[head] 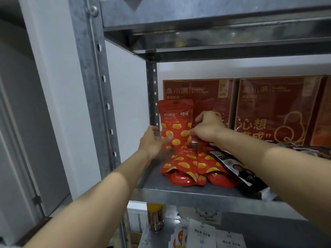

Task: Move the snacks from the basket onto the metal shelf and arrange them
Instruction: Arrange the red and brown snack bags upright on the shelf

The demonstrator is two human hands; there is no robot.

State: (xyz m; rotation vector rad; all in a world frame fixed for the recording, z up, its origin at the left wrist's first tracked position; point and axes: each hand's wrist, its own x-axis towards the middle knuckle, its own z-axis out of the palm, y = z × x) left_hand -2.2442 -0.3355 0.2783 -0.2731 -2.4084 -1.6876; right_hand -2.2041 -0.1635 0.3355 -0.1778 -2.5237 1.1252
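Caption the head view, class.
Left hand and right hand flank an upright red chestnut pouch on the metal shelf.

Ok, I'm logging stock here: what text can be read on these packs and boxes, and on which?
"板栗仁", "百草味": standing red pouch.
"逸小满": left red box and right red box.
"心想": right red box.
Small print, black pack, lower white packets: too blurred.
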